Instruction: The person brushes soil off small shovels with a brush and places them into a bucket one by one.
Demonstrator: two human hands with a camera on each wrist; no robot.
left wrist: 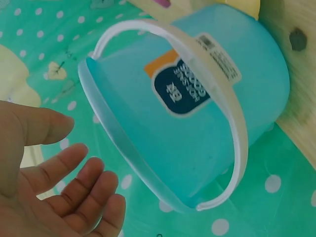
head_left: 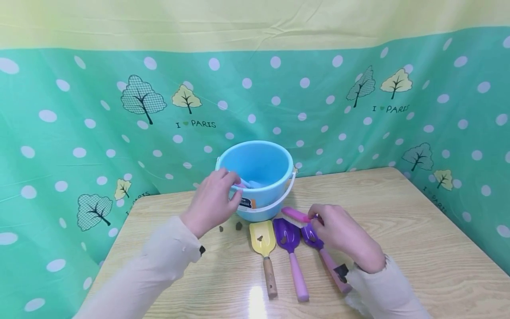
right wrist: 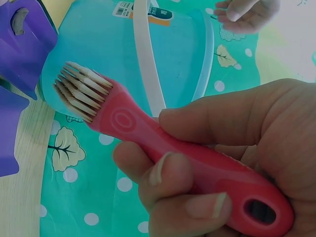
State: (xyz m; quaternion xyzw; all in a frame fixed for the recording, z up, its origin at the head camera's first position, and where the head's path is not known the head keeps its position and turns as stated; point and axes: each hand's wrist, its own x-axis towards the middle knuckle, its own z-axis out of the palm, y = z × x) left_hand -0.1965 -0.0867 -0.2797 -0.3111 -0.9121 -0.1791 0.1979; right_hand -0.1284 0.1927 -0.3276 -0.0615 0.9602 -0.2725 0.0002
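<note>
In the head view my right hand [head_left: 334, 223] grips a pink brush [head_left: 295, 215] above the shovels, in front of the bucket. Its pale bristles and the hole in its handle show in the right wrist view, with my thumb and fingers around the pink handle [right wrist: 197, 170]. My left hand [left wrist: 64, 182] holds nothing; its fingers are loosely bent beside the rim of the light blue bucket [left wrist: 163, 108]. From the head, that hand [head_left: 213, 199] covers part of the bucket's left front rim. Inside the bucket [head_left: 263, 199] lie light blue and pink things, only partly visible.
A yellow shovel [head_left: 263, 237] with a wooden handle and two purple shovels [head_left: 287, 235] with pink handles lie on the wooden table [head_left: 402, 221]. Small dark bits [head_left: 238, 226] are scattered near the bucket and on the shovels. A green dotted curtain [head_left: 255, 110] hangs behind.
</note>
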